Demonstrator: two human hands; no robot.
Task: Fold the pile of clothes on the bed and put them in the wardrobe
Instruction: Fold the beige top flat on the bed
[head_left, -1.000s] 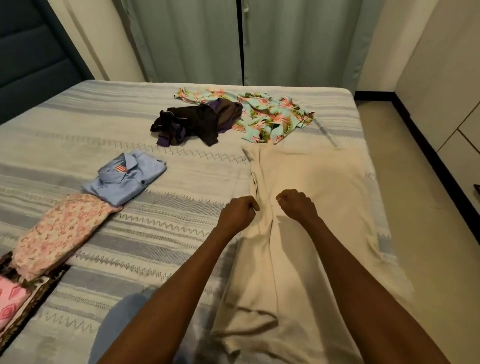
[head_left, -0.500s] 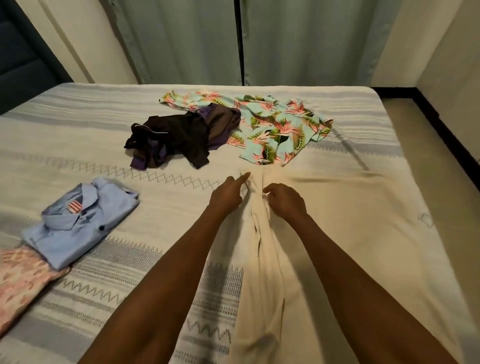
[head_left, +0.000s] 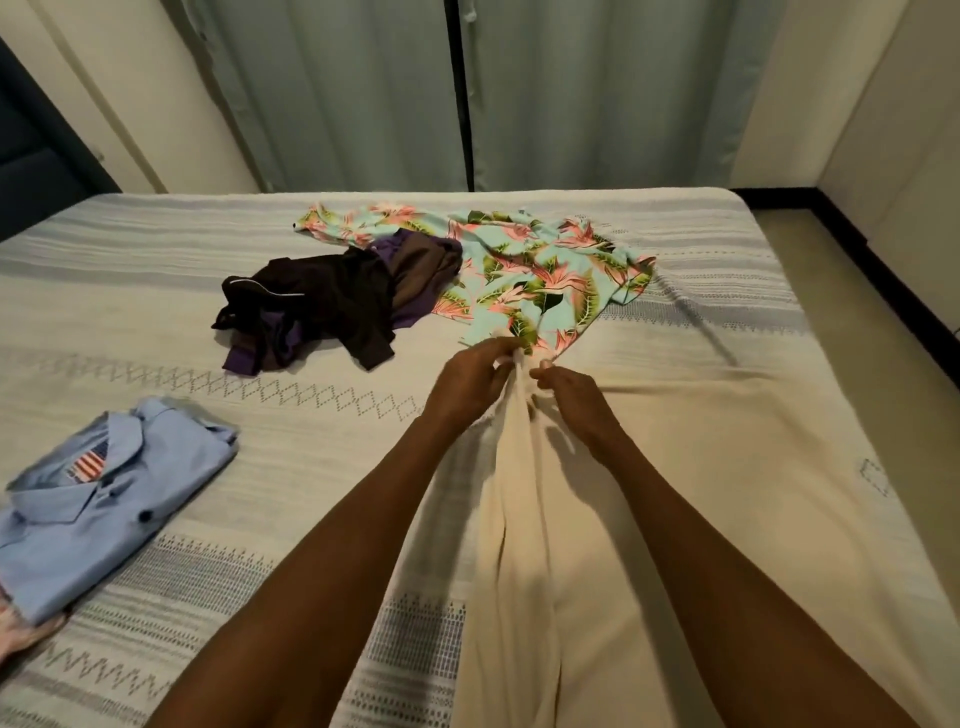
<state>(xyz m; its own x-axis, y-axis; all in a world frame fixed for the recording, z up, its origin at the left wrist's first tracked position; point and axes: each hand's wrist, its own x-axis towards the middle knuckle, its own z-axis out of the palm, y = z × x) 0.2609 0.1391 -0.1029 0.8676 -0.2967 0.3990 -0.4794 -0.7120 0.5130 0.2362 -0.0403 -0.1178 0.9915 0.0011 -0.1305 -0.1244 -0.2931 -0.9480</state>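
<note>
Left hand (head_left: 470, 382) and right hand (head_left: 574, 400) (2 total) pinched cream garment (head_left: 524, 519) top edge on bed (head_left: 363, 467).

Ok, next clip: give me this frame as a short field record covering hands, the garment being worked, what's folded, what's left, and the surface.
left hand: left hand pinches the far end of the cream cloth
right hand: right hand pinches the same bunched end
garment in work: long cream fabric garment, spread on the bed
folded: light blue collared shirt with flag patch, near left
unfolded: dark brown and purple clothes heap; turquoise floral print shirt
surface: striped white-grey bedspread
</note>
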